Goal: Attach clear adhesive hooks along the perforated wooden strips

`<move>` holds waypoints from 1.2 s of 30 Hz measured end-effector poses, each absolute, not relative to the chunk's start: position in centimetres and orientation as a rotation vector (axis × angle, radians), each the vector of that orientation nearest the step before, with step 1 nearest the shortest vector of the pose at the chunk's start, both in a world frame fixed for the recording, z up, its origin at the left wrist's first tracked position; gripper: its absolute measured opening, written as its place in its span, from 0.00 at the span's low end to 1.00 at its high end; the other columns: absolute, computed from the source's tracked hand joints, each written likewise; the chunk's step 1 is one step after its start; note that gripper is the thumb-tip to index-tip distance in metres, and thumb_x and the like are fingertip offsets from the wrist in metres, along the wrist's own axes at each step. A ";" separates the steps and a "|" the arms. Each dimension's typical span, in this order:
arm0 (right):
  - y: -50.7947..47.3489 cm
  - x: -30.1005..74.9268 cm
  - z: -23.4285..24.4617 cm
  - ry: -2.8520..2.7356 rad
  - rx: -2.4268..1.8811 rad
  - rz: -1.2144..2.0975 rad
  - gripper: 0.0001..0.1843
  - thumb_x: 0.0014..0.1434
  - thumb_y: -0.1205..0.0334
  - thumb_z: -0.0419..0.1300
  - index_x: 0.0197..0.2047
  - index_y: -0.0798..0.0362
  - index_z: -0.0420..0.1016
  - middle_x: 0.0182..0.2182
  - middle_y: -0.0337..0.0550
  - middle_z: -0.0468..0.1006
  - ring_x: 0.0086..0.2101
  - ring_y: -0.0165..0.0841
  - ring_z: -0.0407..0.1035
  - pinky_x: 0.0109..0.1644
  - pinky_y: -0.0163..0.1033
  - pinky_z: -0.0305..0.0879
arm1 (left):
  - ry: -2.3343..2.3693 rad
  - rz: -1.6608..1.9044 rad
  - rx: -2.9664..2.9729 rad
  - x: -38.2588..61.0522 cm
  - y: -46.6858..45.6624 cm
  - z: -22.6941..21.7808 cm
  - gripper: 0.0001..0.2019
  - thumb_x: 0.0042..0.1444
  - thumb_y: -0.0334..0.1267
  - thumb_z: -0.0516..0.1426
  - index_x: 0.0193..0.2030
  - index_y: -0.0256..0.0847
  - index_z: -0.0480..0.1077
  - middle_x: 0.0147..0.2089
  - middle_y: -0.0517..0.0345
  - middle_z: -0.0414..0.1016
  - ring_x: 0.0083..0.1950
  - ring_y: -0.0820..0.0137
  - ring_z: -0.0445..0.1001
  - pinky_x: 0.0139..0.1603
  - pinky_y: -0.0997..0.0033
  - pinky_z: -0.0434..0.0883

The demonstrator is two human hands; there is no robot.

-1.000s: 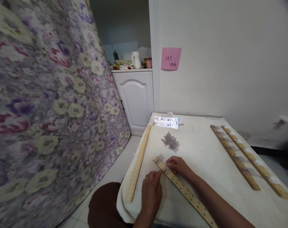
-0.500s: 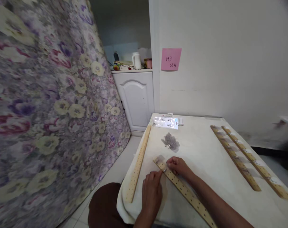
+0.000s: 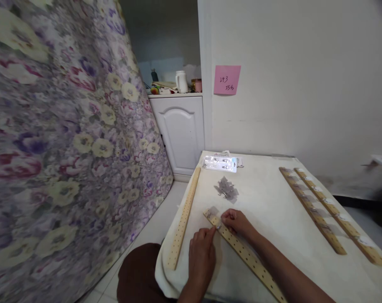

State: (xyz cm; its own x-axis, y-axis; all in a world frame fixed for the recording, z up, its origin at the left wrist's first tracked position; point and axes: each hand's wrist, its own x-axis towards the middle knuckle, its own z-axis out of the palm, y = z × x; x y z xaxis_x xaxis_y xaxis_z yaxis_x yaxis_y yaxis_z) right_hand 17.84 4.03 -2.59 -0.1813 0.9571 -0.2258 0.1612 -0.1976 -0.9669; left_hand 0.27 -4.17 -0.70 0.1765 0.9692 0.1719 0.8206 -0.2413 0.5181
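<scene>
A perforated wooden strip [image 3: 245, 255] lies diagonally across the near part of the white-covered table [image 3: 273, 210]. My left hand [image 3: 201, 251] rests by its upper end, fingertips pinched against it. On the strip's far side my right hand [image 3: 235, 221] is closed, pinching a small clear hook onto the strip where the hands meet. One clear hook [image 3: 211, 211] sits at the strip's top end. A heap of loose clear hooks [image 3: 226, 187] lies just beyond my right hand.
Another bare perforated strip [image 3: 184, 217] lies along the table's left edge. Two strips with hooks fitted [image 3: 323, 219] lie at the right. A blister pack [image 3: 219, 163] sits at the far edge. A floral mattress [image 3: 67, 139] leans at left; a white cabinet [image 3: 180, 130] stands behind.
</scene>
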 end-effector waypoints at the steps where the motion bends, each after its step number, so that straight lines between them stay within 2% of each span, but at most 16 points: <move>1: 4.0 17.8 -2.6 -1.354 -1.377 1.450 0.06 0.48 0.61 0.59 0.30 0.54 0.69 0.12 0.29 0.65 0.13 0.23 0.58 0.18 0.30 0.55 | 1.710 0.682 2.149 0.3 -4.2 -0.7 0.27 0.53 0.25 0.46 0.58 0.49 0.64 0.48 0.55 0.69 0.48 0.66 0.65 0.48 0.67 0.61; 10: 4.0 17.4 -2.5 -1.325 -1.396 1.431 0.09 0.46 0.61 0.62 0.30 0.54 0.68 0.17 0.30 0.68 0.14 0.23 0.59 0.17 0.30 0.55 | 1.722 0.654 2.163 0.3 -4.2 -0.6 0.28 0.52 0.24 0.46 0.58 0.49 0.64 0.48 0.55 0.68 0.48 0.66 0.65 0.47 0.67 0.61; 16: 3.7 17.1 -1.8 -1.310 -1.432 1.397 0.07 0.44 0.64 0.62 0.28 0.55 0.68 0.18 0.31 0.68 0.14 0.22 0.58 0.18 0.30 0.54 | 1.742 0.599 2.188 0.4 -4.3 -0.7 0.29 0.52 0.24 0.47 0.60 0.50 0.62 0.49 0.56 0.67 0.49 0.66 0.64 0.47 0.68 0.60; 26: 3.7 16.9 -1.7 -1.285 -1.466 1.359 0.09 0.44 0.65 0.62 0.31 0.54 0.69 0.19 0.30 0.67 0.15 0.22 0.58 0.19 0.30 0.54 | 1.784 0.471 2.246 0.8 -4.2 -0.6 0.31 0.51 0.22 0.46 0.61 0.49 0.60 0.49 0.55 0.66 0.49 0.65 0.63 0.46 0.67 0.58; 36: 3.5 16.9 -1.5 -1.259 -1.466 1.378 0.09 0.44 0.63 0.63 0.31 0.54 0.69 0.20 0.31 0.68 0.15 0.22 0.58 0.19 0.30 0.54 | 1.773 0.478 2.252 1.0 -4.5 -0.6 0.29 0.51 0.22 0.46 0.60 0.44 0.61 0.52 0.53 0.67 0.51 0.64 0.62 0.50 0.66 0.58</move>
State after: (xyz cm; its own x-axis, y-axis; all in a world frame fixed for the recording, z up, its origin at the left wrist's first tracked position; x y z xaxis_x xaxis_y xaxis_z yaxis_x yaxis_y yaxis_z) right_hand 16.90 3.54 -1.46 -0.0630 0.9667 -0.2480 0.1602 -0.2354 -0.9586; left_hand 1.05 -4.51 -0.61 0.2123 0.9711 0.1093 0.8943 -0.2381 0.3788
